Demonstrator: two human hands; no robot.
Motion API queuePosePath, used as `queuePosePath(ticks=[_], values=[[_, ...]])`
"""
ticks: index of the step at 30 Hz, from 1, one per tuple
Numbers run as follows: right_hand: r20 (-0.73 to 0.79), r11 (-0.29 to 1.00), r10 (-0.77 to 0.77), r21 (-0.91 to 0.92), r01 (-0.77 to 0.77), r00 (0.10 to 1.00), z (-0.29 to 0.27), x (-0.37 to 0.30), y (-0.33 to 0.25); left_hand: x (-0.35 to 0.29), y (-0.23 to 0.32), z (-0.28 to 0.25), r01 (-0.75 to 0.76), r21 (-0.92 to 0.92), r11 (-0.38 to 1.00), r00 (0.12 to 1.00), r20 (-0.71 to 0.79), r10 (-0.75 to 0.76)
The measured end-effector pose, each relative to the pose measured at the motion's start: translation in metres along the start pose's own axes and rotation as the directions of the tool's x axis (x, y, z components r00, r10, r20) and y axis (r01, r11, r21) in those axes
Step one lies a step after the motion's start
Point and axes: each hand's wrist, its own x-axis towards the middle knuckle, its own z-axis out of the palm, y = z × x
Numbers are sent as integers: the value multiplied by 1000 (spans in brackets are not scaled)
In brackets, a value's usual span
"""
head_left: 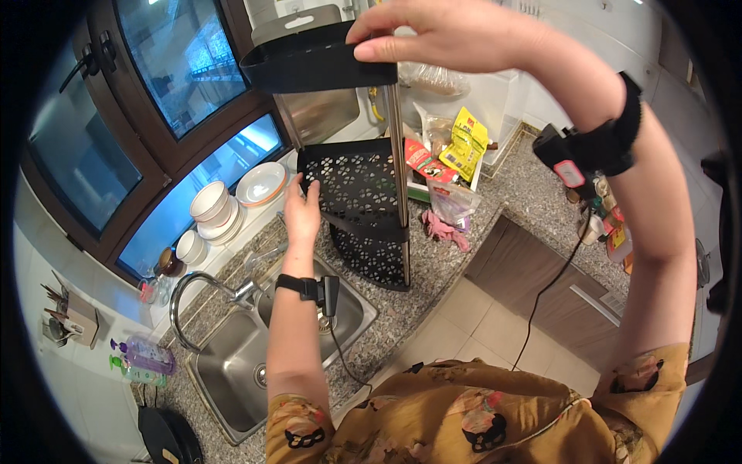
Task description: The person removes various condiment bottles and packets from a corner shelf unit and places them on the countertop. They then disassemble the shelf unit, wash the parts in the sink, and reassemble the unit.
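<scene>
Right fingers [386, 50] | on black rack [363, 166], top rim | left fingers [313, 192] (lower) alongside

This is a kitchen, and it looks like one in a home. A double steel sink [232, 390] with a curved tap [246, 294] is set into a speckled stone counter [514, 174]. Beyond the sink, white bowls [210, 203] and plates [261, 184] stand on a ledge under a window [189, 58]. Left of the sink are pump soap bottles [147, 357], a utensil holder [81, 321] on the wall and a dark pan [166, 437]. Right of the sink lie food packets [466, 147], with a wood-look cabinet [533, 271] below the counter and a tiled floor [495, 317].
</scene>
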Motion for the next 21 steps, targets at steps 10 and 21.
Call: queuePosePath(ticks=[10, 21], values=[[-560, 988, -131, -138, 63, 818, 76, 22, 11, -31, 210, 25, 50, -634, 772, 997, 76, -2], [-461, 996, 17, -70, -56, 887, 58, 20, 8, -39, 217, 43, -132, -573, 809, 984, -173, 37]])
